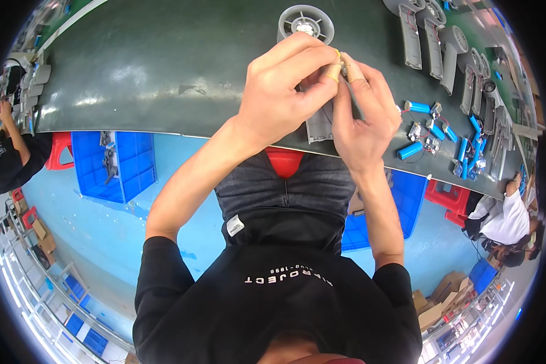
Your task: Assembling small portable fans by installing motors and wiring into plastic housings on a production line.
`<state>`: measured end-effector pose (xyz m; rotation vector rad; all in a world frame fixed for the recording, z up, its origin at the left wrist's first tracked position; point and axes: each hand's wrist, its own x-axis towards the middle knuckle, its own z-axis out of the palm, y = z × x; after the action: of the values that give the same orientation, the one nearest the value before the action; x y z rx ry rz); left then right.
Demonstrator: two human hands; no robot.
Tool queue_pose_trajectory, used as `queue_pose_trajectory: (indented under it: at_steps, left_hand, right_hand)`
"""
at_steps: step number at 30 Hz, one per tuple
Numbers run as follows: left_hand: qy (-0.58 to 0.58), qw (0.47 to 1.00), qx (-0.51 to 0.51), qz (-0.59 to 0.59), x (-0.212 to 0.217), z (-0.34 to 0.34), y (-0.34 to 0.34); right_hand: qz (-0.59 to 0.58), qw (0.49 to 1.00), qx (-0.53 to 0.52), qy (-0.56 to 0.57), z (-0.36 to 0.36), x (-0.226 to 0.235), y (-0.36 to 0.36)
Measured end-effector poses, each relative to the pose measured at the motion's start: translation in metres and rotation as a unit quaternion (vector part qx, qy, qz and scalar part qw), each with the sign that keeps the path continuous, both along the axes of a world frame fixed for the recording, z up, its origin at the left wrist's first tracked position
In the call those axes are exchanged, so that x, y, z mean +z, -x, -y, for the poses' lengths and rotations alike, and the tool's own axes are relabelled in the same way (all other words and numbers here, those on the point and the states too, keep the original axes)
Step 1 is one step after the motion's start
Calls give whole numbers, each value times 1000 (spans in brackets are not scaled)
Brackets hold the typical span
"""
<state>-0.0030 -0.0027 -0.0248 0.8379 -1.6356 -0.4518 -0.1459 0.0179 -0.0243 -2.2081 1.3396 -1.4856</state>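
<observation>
A grey fan housing (284, 27) lies on the table in front of me, its round, spoked head pointing away. Its open handle (319, 128) reaches back to the near table edge, and my hands cover much of the middle. Over it, my left hand (282, 91) is closed in a pinch, with yellow finger covers on the fingertips. My right hand (367, 118) meets it fingertip to fingertip, also pinching and wearing finger covers. Between the fingertips is a small part (344, 64), too small and hidden to name.
Blue cylindrical batteries (417, 107) wired to small circuit boards (432, 144) lie right. Several grey fan housings (411, 42) line the far right. Blue crates (136, 164) stand below the table edge at both sides. One co-worker (18, 155) sits far left, another (503, 218) far right.
</observation>
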Motion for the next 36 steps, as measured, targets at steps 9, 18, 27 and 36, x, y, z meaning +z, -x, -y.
queue_pose_trajectory:
  at_steps: [9,18,27,36]
  left_hand:
    - [30,983,93,152,17,16,-35]
    - [-244,966,-14,84,36,125,-66]
    - [-233,972,8,18,26,333,-101]
    - [-26,962,239,131,42,374,3]
  right_hand:
    - [107,990,-29,-87,-1,8,-1]
    - [-33,978,-46,-203,61,71,77]
    - [-245,908,-239,-243,293,66,261]
    - [-322,863,-304,-244,391,14,295]
